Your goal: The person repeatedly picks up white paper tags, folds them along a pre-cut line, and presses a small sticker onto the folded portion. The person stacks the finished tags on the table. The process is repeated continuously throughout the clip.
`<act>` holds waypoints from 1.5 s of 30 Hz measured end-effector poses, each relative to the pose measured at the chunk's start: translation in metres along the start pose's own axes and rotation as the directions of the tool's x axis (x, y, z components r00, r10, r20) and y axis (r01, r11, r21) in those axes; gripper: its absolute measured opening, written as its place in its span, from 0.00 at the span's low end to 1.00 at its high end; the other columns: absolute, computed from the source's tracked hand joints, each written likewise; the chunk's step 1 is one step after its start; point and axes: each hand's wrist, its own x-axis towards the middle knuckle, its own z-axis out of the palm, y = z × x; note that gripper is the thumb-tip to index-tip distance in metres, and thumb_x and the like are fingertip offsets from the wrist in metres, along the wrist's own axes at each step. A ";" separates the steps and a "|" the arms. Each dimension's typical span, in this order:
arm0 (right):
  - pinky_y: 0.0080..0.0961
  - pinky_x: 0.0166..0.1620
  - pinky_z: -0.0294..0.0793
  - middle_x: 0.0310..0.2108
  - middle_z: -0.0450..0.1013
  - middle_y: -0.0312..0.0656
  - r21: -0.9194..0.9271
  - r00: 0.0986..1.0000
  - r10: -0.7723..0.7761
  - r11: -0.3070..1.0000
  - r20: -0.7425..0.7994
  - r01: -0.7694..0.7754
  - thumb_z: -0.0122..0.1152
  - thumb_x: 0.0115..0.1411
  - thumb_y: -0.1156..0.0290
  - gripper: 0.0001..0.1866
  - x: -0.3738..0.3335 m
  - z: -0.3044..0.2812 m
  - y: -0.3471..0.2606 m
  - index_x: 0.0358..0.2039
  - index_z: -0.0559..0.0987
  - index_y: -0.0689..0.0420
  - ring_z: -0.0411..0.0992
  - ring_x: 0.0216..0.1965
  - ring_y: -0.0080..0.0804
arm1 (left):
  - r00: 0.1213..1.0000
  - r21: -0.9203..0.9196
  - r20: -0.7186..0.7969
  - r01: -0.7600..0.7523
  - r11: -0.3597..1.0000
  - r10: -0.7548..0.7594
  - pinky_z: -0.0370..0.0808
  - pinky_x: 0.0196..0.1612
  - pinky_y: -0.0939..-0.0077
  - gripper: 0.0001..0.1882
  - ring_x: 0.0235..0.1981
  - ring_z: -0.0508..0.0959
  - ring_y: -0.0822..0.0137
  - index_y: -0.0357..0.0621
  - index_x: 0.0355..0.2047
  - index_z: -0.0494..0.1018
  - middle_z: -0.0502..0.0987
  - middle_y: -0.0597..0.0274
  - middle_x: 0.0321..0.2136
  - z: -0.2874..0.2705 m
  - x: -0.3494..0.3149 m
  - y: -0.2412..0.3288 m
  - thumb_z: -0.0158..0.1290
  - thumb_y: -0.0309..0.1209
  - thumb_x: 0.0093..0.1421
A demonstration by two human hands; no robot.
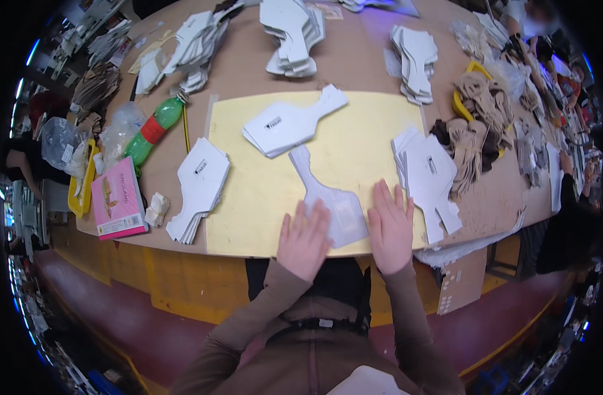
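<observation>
A translucent grey flat piece (344, 214), shaped like a paddle with a curved neck, lies on the yellow sheet (248, 204) in front of me. My left hand (304, 238) rests flat over its left side, fingers stretched out. Just right of the piece, my right hand (389, 227) lies with its fingers extended on the yellow sheet, holding nothing. Beyond the grey piece is a small stack of white paddle-shaped pieces (285, 126), set aslant. Similar white stacks flank the sheet, one on the left (201, 184) and another close to my right fingertips (433, 174).
More white stacks (291, 36) stand along the table's far side. At left are a green bottle (158, 131) with a red label, a pink notebook (119, 199) and a yellow tray (84, 181). Bundles of tan fabric strips (469, 141) lie at right. People are nearby.
</observation>
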 end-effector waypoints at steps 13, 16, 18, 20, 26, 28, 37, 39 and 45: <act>0.37 0.56 0.72 0.49 0.78 0.54 0.754 0.977 -0.161 0.621 -0.143 0.213 0.66 0.57 0.76 0.24 -0.009 -0.051 -0.013 0.55 0.77 0.65 0.76 0.51 0.47 | 0.871 -0.971 -0.185 -0.092 0.220 -0.454 0.80 0.50 0.76 0.14 0.46 0.84 0.67 0.35 0.50 0.79 0.84 0.51 0.46 -0.048 -0.002 0.030 0.54 0.15 0.64; 0.31 0.47 0.75 0.38 0.79 0.47 0.521 0.963 -0.056 0.832 -0.265 0.192 0.68 0.54 0.82 0.22 -0.009 -0.057 -0.017 0.51 0.79 0.68 0.77 0.41 0.38 | 0.890 -0.983 0.150 0.088 -0.160 -0.431 0.79 0.51 0.73 0.14 0.48 0.82 0.67 0.33 0.54 0.76 0.82 0.51 0.51 -0.055 0.027 0.016 0.53 0.21 0.69; 0.28 0.44 0.74 0.35 0.79 0.45 0.512 0.915 0.118 0.852 -0.386 0.106 0.64 0.58 0.83 0.19 -0.005 -0.066 -0.009 0.51 0.79 0.69 0.76 0.37 0.33 | 0.884 -0.985 0.041 -0.042 -0.166 -0.466 0.78 0.53 0.72 0.15 0.51 0.79 0.70 0.33 0.55 0.75 0.79 0.53 0.54 -0.052 0.054 -0.009 0.53 0.23 0.69; 0.28 0.46 0.72 0.38 0.78 0.43 0.717 0.853 0.344 0.695 -0.393 0.049 0.62 0.61 0.81 0.21 0.004 -0.075 0.009 0.56 0.77 0.69 0.73 0.39 0.31 | 0.820 -0.951 -0.173 0.005 0.309 -0.546 0.75 0.57 0.74 0.17 0.57 0.77 0.65 0.33 0.56 0.73 0.78 0.55 0.55 -0.046 0.089 -0.054 0.52 0.25 0.69; 0.31 0.53 0.69 0.55 0.72 0.43 0.451 0.849 0.347 0.880 -0.398 -0.148 0.61 0.62 0.79 0.26 -0.003 -0.087 0.052 0.62 0.75 0.61 0.70 0.48 0.33 | 0.792 -0.262 -0.227 0.510 0.819 -0.566 0.52 0.73 0.49 0.37 0.73 0.44 0.33 0.34 0.63 0.68 0.57 0.40 0.70 -0.015 0.124 -0.138 0.66 0.37 0.57; 0.31 0.52 0.69 0.56 0.72 0.44 0.490 0.875 0.331 0.862 -0.355 -0.127 0.60 0.62 0.80 0.25 -0.010 -0.082 0.051 0.61 0.75 0.60 0.71 0.48 0.34 | 0.829 -0.177 -0.360 0.389 0.904 -0.427 0.52 0.73 0.48 0.39 0.73 0.45 0.33 0.35 0.64 0.67 0.57 0.41 0.70 -0.008 0.120 -0.142 0.67 0.39 0.55; 0.31 0.52 0.71 0.56 0.72 0.45 0.513 0.958 0.180 0.858 -0.222 -0.042 0.61 0.60 0.81 0.21 -0.001 -0.072 0.005 0.55 0.78 0.62 0.73 0.49 0.36 | 0.785 -0.174 -0.460 0.378 0.909 -0.415 0.54 0.72 0.48 0.35 0.73 0.51 0.37 0.38 0.60 0.69 0.61 0.43 0.68 -0.008 0.116 -0.137 0.68 0.32 0.53; 0.32 0.52 0.72 0.55 0.72 0.46 0.519 0.964 0.172 0.854 -0.204 -0.042 0.61 0.59 0.81 0.21 0.003 -0.070 -0.003 0.54 0.78 0.63 0.73 0.49 0.38 | 0.794 -0.201 -0.485 0.307 0.930 -0.367 0.57 0.70 0.50 0.31 0.70 0.57 0.40 0.37 0.57 0.69 0.65 0.41 0.65 -0.012 0.114 -0.135 0.68 0.29 0.54; 0.33 0.55 0.72 0.52 0.74 0.47 0.511 0.973 0.109 0.859 -0.206 0.012 0.62 0.59 0.81 0.17 -0.001 -0.066 -0.016 0.50 0.80 0.64 0.74 0.51 0.41 | 0.765 -0.942 -0.211 0.007 0.335 -0.609 0.77 0.50 0.74 0.18 0.48 0.81 0.63 0.35 0.51 0.69 0.81 0.49 0.43 -0.046 0.100 -0.098 0.59 0.18 0.62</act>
